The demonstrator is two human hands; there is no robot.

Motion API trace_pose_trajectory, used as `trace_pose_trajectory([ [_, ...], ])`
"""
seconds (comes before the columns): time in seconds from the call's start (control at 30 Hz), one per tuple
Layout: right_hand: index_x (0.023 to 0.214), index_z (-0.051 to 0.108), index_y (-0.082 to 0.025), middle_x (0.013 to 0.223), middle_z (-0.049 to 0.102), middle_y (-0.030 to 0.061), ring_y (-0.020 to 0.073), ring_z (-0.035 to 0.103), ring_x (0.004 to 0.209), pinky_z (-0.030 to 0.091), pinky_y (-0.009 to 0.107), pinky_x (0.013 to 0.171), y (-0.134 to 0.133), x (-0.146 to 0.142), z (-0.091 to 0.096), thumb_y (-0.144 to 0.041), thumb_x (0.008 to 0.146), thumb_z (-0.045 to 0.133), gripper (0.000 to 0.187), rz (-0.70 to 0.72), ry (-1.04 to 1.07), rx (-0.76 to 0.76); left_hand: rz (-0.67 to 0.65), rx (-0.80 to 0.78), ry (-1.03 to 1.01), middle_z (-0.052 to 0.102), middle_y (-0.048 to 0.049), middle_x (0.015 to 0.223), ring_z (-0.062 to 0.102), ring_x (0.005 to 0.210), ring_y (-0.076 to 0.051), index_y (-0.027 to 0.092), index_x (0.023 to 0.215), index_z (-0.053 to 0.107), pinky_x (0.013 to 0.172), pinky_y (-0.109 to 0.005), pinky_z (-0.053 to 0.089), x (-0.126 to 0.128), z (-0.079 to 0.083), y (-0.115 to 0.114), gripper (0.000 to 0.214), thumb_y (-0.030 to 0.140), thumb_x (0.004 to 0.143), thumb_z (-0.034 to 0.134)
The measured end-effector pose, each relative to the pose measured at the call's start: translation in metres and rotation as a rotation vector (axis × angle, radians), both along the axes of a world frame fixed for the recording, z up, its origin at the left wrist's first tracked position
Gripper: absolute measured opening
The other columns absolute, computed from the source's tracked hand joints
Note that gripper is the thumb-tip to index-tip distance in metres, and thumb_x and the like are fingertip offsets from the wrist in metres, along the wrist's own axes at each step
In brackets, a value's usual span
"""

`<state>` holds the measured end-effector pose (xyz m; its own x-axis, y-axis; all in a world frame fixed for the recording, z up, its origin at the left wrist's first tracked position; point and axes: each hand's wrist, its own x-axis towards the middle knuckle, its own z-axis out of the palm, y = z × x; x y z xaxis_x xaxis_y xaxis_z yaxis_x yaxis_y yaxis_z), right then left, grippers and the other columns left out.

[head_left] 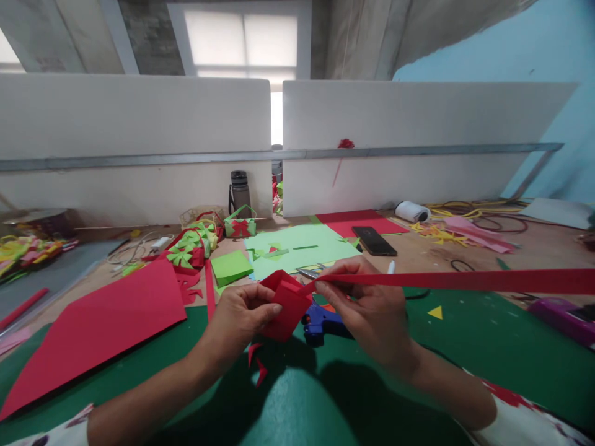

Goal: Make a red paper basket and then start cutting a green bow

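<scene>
My left hand (245,308) grips a small red paper box (289,310) by its left side, the thumb on the front wall. A long red paper strip (465,280) is pinched near its end by my right hand (365,303). That end meets the box's right corner, and the strip stretches off to the right edge of the view. Whether the end is stuck to the box I cannot tell. A blue glue gun (320,323) lies on the green mat (469,334), partly behind my right hand. Red paper scraps (258,365) lie below the box.
Left is a large red sheet (106,322); behind are a light green sheet (320,244), a folded green piece (231,267) and small paper baskets (240,227). A phone (374,240), a bottle (240,193) and a purple tool (562,319) also lie or stand about.
</scene>
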<state>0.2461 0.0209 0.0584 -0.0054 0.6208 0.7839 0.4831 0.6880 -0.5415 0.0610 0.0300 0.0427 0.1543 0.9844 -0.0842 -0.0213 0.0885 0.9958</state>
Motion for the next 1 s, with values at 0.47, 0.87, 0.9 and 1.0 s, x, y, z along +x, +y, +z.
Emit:
trace_pose_trajectory([
  [0.47,0.082,0.054,-0.020,0.072,0.059,-0.0046,0.0079,0.060,0.062,0.049,0.016,0.058,0.001,-0.003,-0.004,-0.010,0.078,0.064,0.015,0.009,-0.050,0.016,-0.024,-0.002,-0.002,0.068,0.0000,0.064,0.064,0.057,-0.014,0.012,0.071,0.064,0.057,-0.026,0.053,0.000,-0.001,-0.001,0.017,0.022,0.060,0.074],
  [0.87,0.074,0.059,-0.020,0.069,0.063,-0.0019,0.0123,0.062,0.062,0.051,0.023,0.058,0.000,-0.010,0.000,-0.013,0.075,0.064,0.008,0.065,-0.015,-0.059,-0.143,0.022,0.012,0.071,-0.0034,0.069,0.062,0.060,-0.014,0.014,0.081,0.074,0.058,-0.025,0.052,0.004,0.003,-0.005,0.019,0.028,0.072,0.066],
  [0.9,0.074,0.060,-0.020,0.068,0.064,-0.0016,0.0131,0.062,0.062,0.052,0.024,0.059,0.000,-0.011,-0.001,-0.014,0.075,0.065,0.007,0.067,-0.002,-0.075,-0.147,0.030,0.022,0.071,-0.0035,0.070,0.062,0.059,-0.014,0.014,0.082,0.074,0.057,-0.025,0.051,0.005,0.003,-0.006,0.018,0.028,0.072,0.066],
  [1.0,0.076,0.061,-0.020,0.067,0.066,-0.0011,0.0148,0.063,0.064,0.052,0.026,0.060,-0.001,-0.012,-0.003,-0.017,0.075,0.065,0.005,0.066,0.037,-0.100,-0.152,0.035,0.036,0.070,-0.0039,0.068,0.061,0.057,-0.013,0.014,0.080,0.074,0.055,-0.023,0.050,0.006,0.004,-0.007,0.018,0.027,0.073,0.065],
])
